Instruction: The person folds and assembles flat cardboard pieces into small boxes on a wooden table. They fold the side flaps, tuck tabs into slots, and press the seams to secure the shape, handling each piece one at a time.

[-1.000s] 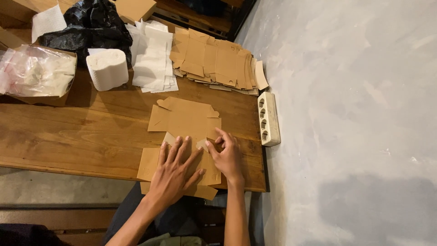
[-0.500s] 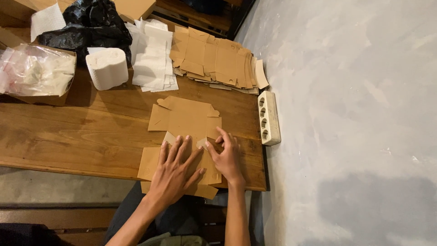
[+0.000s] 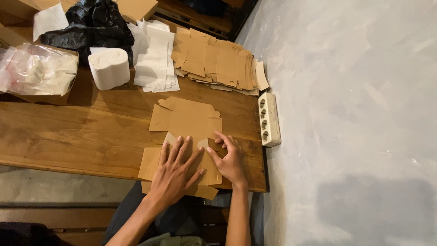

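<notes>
Our left grip [image 3: 175,171] lies flat and wide, pinning the flat cardboard box blank [image 3: 186,120] at lower centre of the tabletop [image 3: 73,132]; our right grip [image 3: 227,159] pinches a flap narrowly. Nothing has shifted since earlier, so folding has barely advanced.

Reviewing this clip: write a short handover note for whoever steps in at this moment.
Left hand: flat, fingers spread, pressing the flat cardboard box blank onto the wooden table.
Right hand: fingertips pinching a flap at the blank's right side.
Done: blank laid out near the table's front edge.
Left: blank lies unfolded; no walls raised. Stack of blanks and white paper sheets wait behind.
</notes>
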